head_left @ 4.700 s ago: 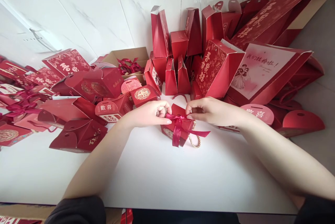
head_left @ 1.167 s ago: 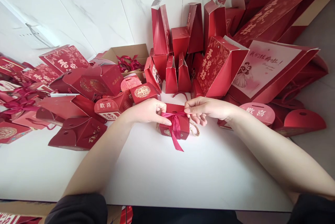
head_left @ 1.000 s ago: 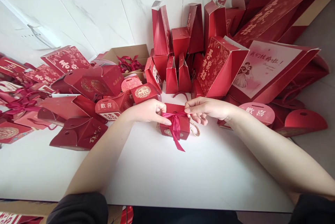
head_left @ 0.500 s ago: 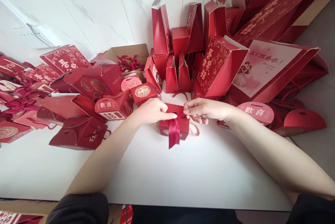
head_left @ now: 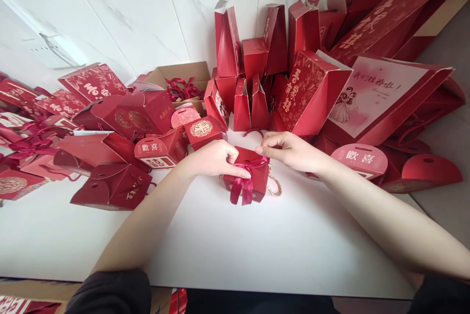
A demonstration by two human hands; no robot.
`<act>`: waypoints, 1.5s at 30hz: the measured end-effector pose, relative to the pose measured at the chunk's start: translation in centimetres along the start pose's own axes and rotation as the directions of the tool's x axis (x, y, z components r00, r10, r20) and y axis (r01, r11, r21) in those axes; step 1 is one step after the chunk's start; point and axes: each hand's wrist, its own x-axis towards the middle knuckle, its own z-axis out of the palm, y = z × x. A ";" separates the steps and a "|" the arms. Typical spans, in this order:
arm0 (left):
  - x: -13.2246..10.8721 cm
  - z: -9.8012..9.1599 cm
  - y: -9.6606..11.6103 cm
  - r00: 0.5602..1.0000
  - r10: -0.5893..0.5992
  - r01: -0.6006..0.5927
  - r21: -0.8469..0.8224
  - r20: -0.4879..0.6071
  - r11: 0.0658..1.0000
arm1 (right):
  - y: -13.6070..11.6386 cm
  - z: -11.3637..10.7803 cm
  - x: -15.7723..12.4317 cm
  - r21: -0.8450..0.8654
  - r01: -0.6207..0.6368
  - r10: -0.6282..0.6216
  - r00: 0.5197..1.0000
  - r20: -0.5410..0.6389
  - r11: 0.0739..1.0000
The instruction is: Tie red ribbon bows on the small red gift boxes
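Small red box [head_left: 261, 183] sits well back from the worktop [head_left: 271, 245]'s near edge; gold cord [head_left: 275, 188] at right. Magenta satin ribbon [head_left: 243, 192] across it, ends hanging down the front.

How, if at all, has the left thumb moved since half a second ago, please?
Yes: the left thumb has shifted down the view, farther from the cardboard box.

Box [head_left: 260, 183] on table [head_left: 257, 240], ribbon [head_left: 241, 191] on it; more boxes [head_left: 113, 187] left, bags [head_left: 314, 91] behind right, ribbons [head_left: 181, 89] in carton [head_left: 198, 72] behind left

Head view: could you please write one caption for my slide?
Left hand and right hand at the magenta ribbon on a small red box, white table below.
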 end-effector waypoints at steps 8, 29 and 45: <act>-0.2 0.1 0.4 0.999 -0.014 0.014 0.003 0.032 1.000 | 1.5 1.4 1.0 0.082 -0.017 0.025 0.994 -0.107 0.996; -0.3 -1.5 -0.4 0.967 -0.251 0.254 -0.218 0.044 0.942 | -0.2 6.5 -2.2 -0.907 0.310 -0.724 0.690 0.009 0.284; 0.0 -0.7 -0.4 0.970 -0.225 0.210 -0.145 -0.090 0.967 | 1.4 8.9 -2.5 -0.921 0.354 -0.715 0.685 0.139 0.160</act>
